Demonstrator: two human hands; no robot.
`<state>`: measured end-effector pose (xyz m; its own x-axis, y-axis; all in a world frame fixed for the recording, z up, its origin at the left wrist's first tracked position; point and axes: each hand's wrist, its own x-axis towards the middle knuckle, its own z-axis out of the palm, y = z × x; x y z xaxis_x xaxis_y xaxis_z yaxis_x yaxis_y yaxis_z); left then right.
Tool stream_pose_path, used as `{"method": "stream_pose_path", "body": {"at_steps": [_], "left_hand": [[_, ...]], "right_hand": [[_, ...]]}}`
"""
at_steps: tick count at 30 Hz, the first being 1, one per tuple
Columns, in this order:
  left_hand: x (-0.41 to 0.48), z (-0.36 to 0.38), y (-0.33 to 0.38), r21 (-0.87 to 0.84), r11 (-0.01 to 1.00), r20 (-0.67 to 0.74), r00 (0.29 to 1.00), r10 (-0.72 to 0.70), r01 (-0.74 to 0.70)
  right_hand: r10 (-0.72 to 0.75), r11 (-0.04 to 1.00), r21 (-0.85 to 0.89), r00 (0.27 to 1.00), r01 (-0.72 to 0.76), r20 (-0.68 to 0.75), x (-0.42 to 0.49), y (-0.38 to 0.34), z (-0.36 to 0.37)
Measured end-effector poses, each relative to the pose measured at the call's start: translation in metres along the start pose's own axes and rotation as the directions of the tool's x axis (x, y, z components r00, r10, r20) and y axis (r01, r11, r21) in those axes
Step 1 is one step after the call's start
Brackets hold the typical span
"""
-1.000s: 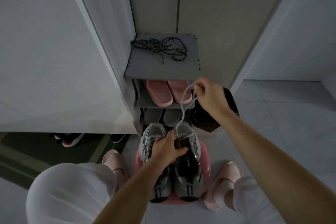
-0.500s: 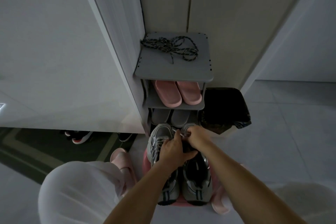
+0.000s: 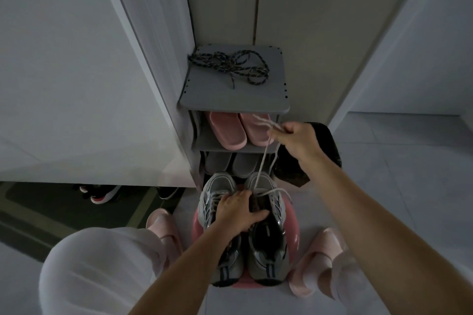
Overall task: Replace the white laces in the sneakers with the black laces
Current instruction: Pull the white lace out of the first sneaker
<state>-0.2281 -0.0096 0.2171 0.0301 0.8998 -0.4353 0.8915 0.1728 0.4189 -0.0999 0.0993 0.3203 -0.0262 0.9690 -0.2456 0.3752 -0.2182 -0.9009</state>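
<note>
A soft, light white lace [image 3: 262, 161] is pinched near its tip, likely the best hold, by fingers of the right hand [image 3: 297, 139]. Below them, the sneakers [image 3: 268, 261] are pressed under spread fingers of the left hand [image 3: 236, 211].

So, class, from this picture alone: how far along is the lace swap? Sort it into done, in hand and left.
Done: the right sneaker looks partly unlaced. In hand: the right hand pinches its white lace, pulled up taut, while the left hand presses both down. Left: the left sneaker is still laced white, and the black laces lie untouched on the shoe rack.
</note>
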Motion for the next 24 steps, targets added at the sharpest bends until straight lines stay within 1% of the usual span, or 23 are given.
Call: {"method": "stream_pose_path", "body": {"at_steps": [4, 8, 11, 13, 15, 16, 18, 20, 21, 22, 23, 24], "left_hand": [[0.001, -0.001, 0.000, -0.006, 1.000, 0.010, 1.000, -0.004, 0.005], [0.002, -0.001, 0.001, -0.031, 0.999, 0.022, 1.000, -0.008, 0.008], [0.010, -0.005, 0.005, -0.096, 0.995, 0.069, 0.997, -0.028, 0.035], [0.016, -0.008, 0.012, -0.142, 0.988, 0.020, 0.998, -0.055, 0.057], [0.021, -0.011, 0.017, -0.156, 0.984, -0.053, 0.994, -0.095, 0.085], [0.023, -0.013, 0.018, -0.165, 0.981, -0.080, 0.990, -0.116, 0.102], [0.028, -0.019, 0.017, -0.232, 0.967, -0.115, 0.984, -0.138, 0.108], [0.032, -0.029, 0.015, -0.327, 0.942, -0.161, 0.978, -0.135, 0.076], [0.034, -0.035, 0.014, -0.371, 0.927, -0.185, 0.974, -0.132, 0.055], [0.036, -0.041, 0.014, -0.413, 0.910, -0.206, 0.970, -0.130, 0.035], [0.039, -0.048, 0.014, -0.463, 0.886, -0.224, 0.965, -0.134, 0.015], [0.041, -0.055, 0.015, -0.534, 0.846, -0.233, 0.962, -0.145, -0.002]], "right_hand": [[-0.074, 0.987, 0.134, 0.992, 0.088, -0.105, -0.005, -0.032, -0.018], [-0.056, 0.941, 0.317, 0.979, 0.117, -0.194, -0.009, -0.050, -0.032], [-0.060, 0.931, 0.350, 0.988, 0.108, -0.144, -0.015, -0.046, -0.030], [-0.064, 0.932, 0.348, 0.992, 0.097, -0.107, -0.018, -0.041, -0.027], [-0.049, 0.958, 0.277, 0.994, 0.073, -0.093, -0.022, -0.032, -0.025], [-0.036, 0.978, 0.204, 0.996, 0.052, -0.083, -0.024, -0.023, -0.023], [0.031, 1.000, 0.008, 0.999, -0.030, -0.010, -0.030, 0.005, -0.016], [0.131, 0.970, -0.218, 0.986, -0.107, 0.101, -0.037, 0.044, -0.008], [0.178, 0.934, -0.337, 0.971, -0.116, 0.159, -0.041, 0.063, -0.005], [0.203, 0.903, -0.416, 0.957, -0.102, 0.206, -0.046, 0.079, -0.001], [0.226, 0.892, -0.440, 0.946, -0.105, 0.233, -0.050, 0.094, 0.003], [0.251, 0.899, -0.417, 0.936, -0.131, 0.247, -0.055, 0.106, 0.006]]}}
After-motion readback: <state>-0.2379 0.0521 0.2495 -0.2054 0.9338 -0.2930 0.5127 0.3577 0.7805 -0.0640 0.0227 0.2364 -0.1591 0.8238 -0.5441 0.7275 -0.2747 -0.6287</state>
